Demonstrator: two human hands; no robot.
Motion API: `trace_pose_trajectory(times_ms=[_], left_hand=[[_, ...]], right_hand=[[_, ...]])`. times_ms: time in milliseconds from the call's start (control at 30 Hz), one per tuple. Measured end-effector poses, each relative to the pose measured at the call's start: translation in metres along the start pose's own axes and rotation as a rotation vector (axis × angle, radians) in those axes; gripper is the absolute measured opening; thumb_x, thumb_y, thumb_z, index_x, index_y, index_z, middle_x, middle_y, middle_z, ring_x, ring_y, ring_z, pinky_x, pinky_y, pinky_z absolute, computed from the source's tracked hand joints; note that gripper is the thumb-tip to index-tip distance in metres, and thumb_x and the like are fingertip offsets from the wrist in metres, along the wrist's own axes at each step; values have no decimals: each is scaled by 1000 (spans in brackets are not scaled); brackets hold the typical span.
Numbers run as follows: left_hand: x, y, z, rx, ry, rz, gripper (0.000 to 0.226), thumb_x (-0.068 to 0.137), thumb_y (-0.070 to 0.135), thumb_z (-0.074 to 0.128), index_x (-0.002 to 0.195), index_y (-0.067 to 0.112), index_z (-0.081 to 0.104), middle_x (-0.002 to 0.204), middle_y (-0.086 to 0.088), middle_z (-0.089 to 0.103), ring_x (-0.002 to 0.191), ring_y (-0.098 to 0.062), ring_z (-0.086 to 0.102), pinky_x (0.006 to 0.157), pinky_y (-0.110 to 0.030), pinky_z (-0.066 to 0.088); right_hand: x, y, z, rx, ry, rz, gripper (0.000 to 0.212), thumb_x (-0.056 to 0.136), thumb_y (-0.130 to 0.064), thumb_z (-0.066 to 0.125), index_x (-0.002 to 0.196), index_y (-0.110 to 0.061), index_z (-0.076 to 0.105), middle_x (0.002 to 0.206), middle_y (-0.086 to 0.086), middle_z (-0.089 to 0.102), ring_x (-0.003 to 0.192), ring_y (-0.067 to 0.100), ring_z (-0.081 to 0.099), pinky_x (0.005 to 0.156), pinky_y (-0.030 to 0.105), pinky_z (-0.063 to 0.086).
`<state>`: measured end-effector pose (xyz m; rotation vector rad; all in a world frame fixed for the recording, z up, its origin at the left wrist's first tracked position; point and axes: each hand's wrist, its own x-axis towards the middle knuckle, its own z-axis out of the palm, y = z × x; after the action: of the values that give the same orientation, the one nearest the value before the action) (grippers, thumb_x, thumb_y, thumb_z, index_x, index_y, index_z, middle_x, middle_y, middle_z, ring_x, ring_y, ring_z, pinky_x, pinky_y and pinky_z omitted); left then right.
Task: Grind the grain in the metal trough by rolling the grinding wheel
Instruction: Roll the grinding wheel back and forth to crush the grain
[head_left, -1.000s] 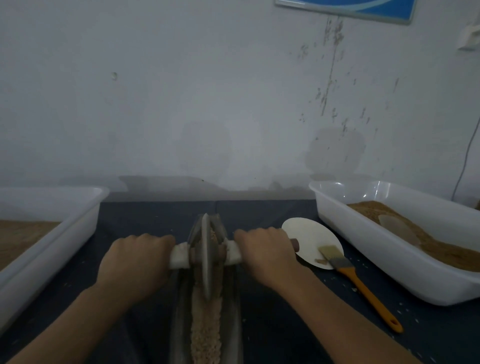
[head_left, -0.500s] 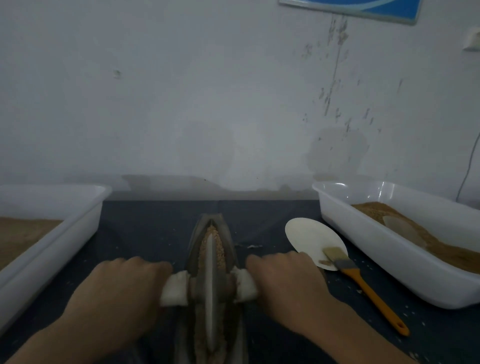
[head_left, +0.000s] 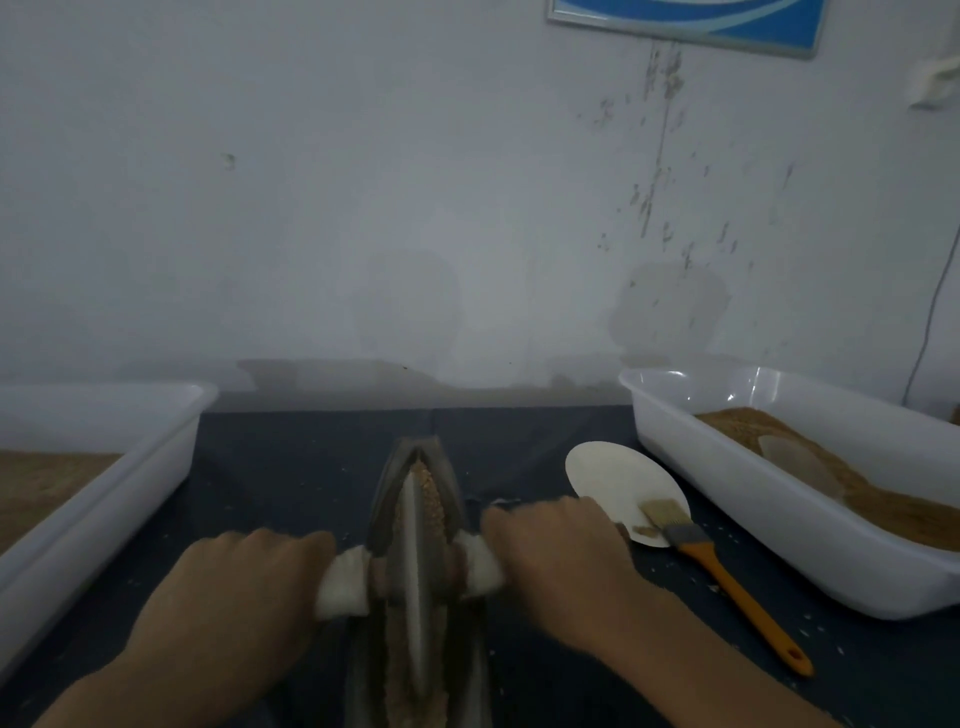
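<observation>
The grinding stroke is under way: the grinding wheel (head_left: 415, 551) stands on edge in the metal trough (head_left: 387, 509) at lower centre, with grain (head_left: 432, 499) heaped ahead of it. The left hand (head_left: 244, 587) and right hand (head_left: 561, 556), knuckles up, each curl their fingers round a white-wrapped axle end. The next move likely calls for even pressure from both sides to keep the wheel upright.

Metal trough (head_left: 387, 499): long, narrow, boat-shaped, dark grey metal; lies lengthwise on the dark counter, pointed far end toward the wall.
Grain (head_left: 432, 500): tan, coarse, heaped along the trough's channel on both sides of the wheel.
Grinding wheel (head_left: 414, 561): thin grey metal disc, upright on edge in the channel; axle crosswise, white-wrapped handles on both ends.
</observation>
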<state>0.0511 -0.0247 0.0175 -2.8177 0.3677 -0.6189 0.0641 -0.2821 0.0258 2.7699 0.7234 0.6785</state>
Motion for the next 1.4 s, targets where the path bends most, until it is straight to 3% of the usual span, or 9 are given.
trace_pose_trajectory(times_ms=[100,267,433,567,667,833,1033,1233,1400], left_hand=[[-11,4,-15,4,20,41,27,70,63,48,69,42,32,65,6,36,83,-7,61,60,-29,28],[4,-5,-1,-124,145,171,54,24,39,82,55,34,39,41,4,44,32,-21,49,43,-23,22],[31,-9,20,-79,107,-10,29,71,56,61,73,37,39,60,13,42,53,-5,45,47,-27,23],[35,-7,23,-101,61,-117,26,76,56,57,76,38,39,58,12,36,51,-5,32,47,-24,20],[24,-5,13,-48,36,-87,25,78,56,52,76,35,39,64,9,42,65,-7,53,53,-28,28],[-7,5,-12,63,-93,-21,21,77,62,41,72,44,30,68,6,37,91,-5,58,63,-28,30],[2,1,-10,-17,48,79,49,52,48,74,67,35,29,57,9,52,52,-14,59,47,-26,22],[32,-2,8,-3,59,-54,21,76,47,57,78,31,43,75,5,63,69,-18,63,54,-28,30],[10,0,0,-17,10,-26,22,79,49,51,81,34,34,77,9,56,71,-12,57,56,-30,29]], right_hand=[[-22,-6,-5,95,-66,12,28,76,-27,64,80,-27,36,73,-2,58,62,25,57,54,34,39],[-17,-5,-5,15,-31,56,40,47,-32,81,65,-27,46,49,-5,50,38,15,48,36,29,32],[32,5,7,-30,39,32,23,77,-27,70,90,-20,53,75,-2,62,64,21,60,47,27,24],[52,8,9,-94,47,33,20,72,-18,71,83,-16,55,70,2,63,58,24,60,49,29,27],[32,5,8,-4,15,26,22,79,-22,68,94,-18,52,81,1,62,68,22,60,55,32,34],[-20,-9,-7,60,98,14,41,43,-29,84,64,-25,49,49,-6,49,37,13,47,36,27,32],[-16,-4,3,12,81,65,33,55,-26,80,68,-24,50,53,-5,54,42,18,52,39,31,40],[32,7,12,-14,87,65,33,63,-30,80,76,-22,51,64,-4,59,51,16,55,46,24,22],[10,1,5,19,31,35,28,68,-32,76,82,-24,52,71,-4,62,58,17,58,51,28,34]])
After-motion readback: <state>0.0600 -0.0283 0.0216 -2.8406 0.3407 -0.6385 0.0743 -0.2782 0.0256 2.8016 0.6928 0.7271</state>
